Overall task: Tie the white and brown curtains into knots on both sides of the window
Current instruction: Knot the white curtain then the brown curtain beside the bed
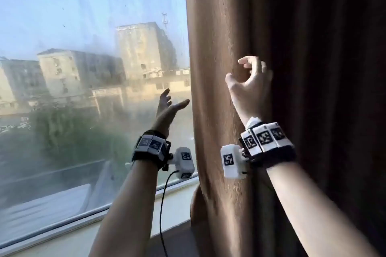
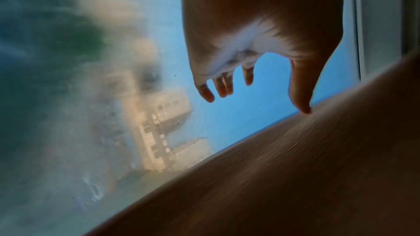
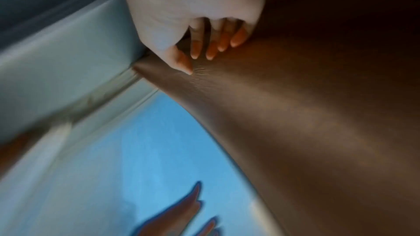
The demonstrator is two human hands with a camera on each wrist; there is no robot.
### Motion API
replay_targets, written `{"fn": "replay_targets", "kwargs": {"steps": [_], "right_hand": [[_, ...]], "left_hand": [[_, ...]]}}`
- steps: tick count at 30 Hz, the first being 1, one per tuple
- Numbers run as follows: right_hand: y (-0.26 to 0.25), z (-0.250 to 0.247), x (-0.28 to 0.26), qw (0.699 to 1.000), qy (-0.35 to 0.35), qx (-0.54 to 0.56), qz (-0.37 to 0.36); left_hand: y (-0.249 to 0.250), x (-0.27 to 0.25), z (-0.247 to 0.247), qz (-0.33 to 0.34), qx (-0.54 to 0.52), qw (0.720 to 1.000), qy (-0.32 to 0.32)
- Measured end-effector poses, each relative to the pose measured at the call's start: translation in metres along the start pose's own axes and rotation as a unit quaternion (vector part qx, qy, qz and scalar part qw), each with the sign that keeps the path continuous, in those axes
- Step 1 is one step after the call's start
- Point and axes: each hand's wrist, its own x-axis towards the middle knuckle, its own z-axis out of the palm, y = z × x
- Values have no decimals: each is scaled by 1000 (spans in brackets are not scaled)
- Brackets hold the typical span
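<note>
The brown curtain [image 1: 219, 27] hangs straight down the right side of the window, with no knot in it. My right hand [image 1: 237, 69] is raised in front of its folds, fingers curled like a claw. In the right wrist view the right hand [image 3: 192, 63] puts its thumb and fingertips against the brown curtain [image 3: 306, 114], with no cloth caught between them. My left hand [image 1: 173, 102] is lifted open before the glass, just left of the curtain's edge. Seen from the left wrist, the left hand [image 2: 256, 94] has its thumb tip touching the brown curtain [image 2: 295, 177]. No white curtain shows.
The window glass [image 1: 83, 48] fills the left, hazy, with buildings and trees outside. A white sill [image 1: 62, 229] runs along the bottom. A black cable [image 1: 161, 204] dangles from my left wrist. The white window frame [image 3: 56, 42] stands beside the curtain's top.
</note>
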Motion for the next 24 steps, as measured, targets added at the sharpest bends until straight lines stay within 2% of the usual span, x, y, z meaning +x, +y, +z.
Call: {"fn": "replay_targets", "kwargs": {"steps": [1,2,4,7,10,13,15,18,24], "right_hand": [[4,-6,-3,992,16,-110,-64],[10,-4,-4,978,22,-191,-84],[32,-6,-5,959,0,-278,-62],[72,-14,5,961,9,-275,40],[118,-28,16,958,13,-279,67],[154,-38,43,954,26,-279,107],[180,-50,63,952,38,-279,117],[222,-74,99,951,56,-283,115],[311,-116,184,952,37,-286,104]], "left_hand": [[-8,8,8,-7,44,999,-11],[-15,14,11,-21,74,997,-24],[-35,30,25,-36,84,992,-85],[-64,52,60,-16,72,989,-131],[-91,66,118,12,26,992,-121],[-102,89,173,12,-1,994,-106],[-114,106,218,4,-14,992,-127],[-123,132,286,26,-13,986,-167],[-135,194,422,52,-36,974,-219]]}}
